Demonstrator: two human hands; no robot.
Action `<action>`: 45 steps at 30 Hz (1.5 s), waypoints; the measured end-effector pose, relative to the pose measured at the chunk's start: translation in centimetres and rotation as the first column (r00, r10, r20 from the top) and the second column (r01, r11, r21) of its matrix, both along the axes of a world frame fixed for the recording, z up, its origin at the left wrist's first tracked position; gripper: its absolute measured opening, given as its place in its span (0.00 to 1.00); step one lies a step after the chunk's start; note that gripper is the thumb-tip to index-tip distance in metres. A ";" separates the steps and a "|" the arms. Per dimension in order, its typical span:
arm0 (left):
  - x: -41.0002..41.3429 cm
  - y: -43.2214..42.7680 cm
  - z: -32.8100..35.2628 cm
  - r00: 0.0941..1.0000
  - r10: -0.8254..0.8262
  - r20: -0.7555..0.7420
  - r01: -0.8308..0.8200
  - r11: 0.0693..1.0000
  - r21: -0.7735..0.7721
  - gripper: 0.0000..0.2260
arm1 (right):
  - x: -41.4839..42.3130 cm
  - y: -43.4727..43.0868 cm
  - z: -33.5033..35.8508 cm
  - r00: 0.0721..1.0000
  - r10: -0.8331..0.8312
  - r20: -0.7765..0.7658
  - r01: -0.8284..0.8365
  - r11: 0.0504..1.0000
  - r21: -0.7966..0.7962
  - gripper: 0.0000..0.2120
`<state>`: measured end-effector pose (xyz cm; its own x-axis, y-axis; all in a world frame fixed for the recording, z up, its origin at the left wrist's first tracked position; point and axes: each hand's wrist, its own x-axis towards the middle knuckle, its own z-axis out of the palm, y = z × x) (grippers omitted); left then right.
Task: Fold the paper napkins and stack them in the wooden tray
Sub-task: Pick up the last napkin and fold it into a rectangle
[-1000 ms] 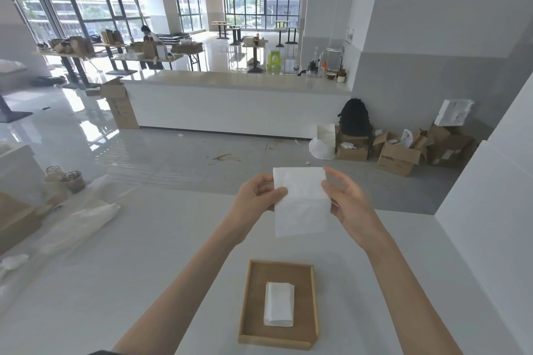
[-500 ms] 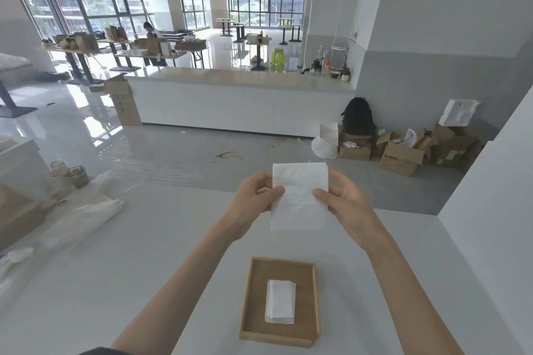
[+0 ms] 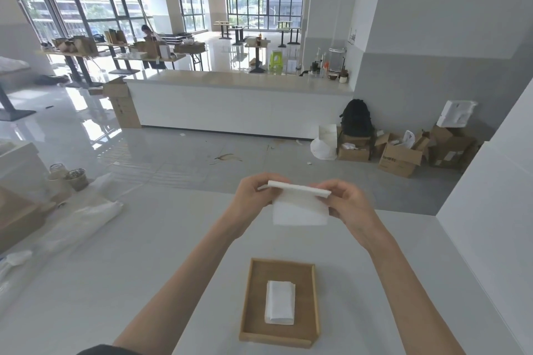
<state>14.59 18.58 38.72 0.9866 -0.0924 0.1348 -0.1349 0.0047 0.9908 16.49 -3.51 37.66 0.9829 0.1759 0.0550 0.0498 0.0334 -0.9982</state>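
I fold a napkin in the air, right above the tray.

From my head camera: my left hand [image 3: 253, 196] and my right hand [image 3: 347, 202] each pinch one end of the paper napkin [image 3: 300, 206], fingers closed tight on its top edge. The top part bends over toward me and the rest hangs down flat. I hold it up off the white table [image 3: 144, 253], not touching it. The wooden tray [image 3: 249, 297] sits lower down, near my body, with a small stack of folded napkins [image 3: 280, 304] lying in the middle of it — well apart from the one in my hands. I think the fold is only half done. The paper is thin and floppy, so if my two hands do not line up, the edges could end up crooked — or it could tear if I pull too hard.
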 end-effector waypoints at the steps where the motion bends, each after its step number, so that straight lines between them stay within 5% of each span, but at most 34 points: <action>1: -0.1 0.0 0.1 1.000 0.005 -0.001 -0.005 1.000 -0.009 0.14 | -0.1 0.0 0.2 1.000 -0.005 -0.006 0.005 1.000 0.010 0.11; 16: -1.0 -0.2 0.6 0.988 0.012 0.155 -0.016 1.000 0.021 0.16 | -0.2 0.2 0.6 0.986 0.103 -0.134 -0.059 0.953 0.298 0.14; 21: -0.8 0.3 -0.2 0.993 0.010 0.117 -0.012 1.000 0.020 0.12 | -0.5 0.8 0.3 1.000 -0.021 0.015 0.020 0.997 0.069 0.08; 25: -0.6 1.2 -0.8 0.971 -0.181 -0.156 0.123 0.939 -0.322 0.17 | -0.5 0.9 0.5 0.993 -0.046 0.106 0.045 0.999 0.006 0.10; 27: -0.8 1.3 -0.9 0.949 -0.241 -0.203 0.190 0.951 -0.243 0.21 | -0.5 0.9 0.8 0.990 -0.011 0.141 0.020 0.998 -0.056 0.12; 30: -0.9 0.7 -1.1 0.965 -0.225 -0.138 0.217 0.974 -0.070 0.14 | -0.7 0.9 1.2 0.981 0.030 0.191 -0.011 0.995 -0.103 0.13; 36: -1.5 0.2 -1.2 0.891 -0.396 -0.222 0.387 0.918 -0.085 0.16 | -0.7 0.5 0.6 0.967 0.094 0.236 -0.049 0.980 -0.192 0.18; 39: -2.6 -1.1 -1.0 0.842 -0.493 -0.218 0.477 0.870 -0.124 0.16 | -1.0 0.6 2.1 0.939 0.264 0.219 -0.150 0.889 -0.432 0.19; 45: -3.5 -2.8 -1.3 0.913 -0.382 -0.145 0.306 0.874 -0.379 0.15 | -2.0 1.0 2.8 0.762 0.422 0.492 0.068 0.703 -0.708 0.17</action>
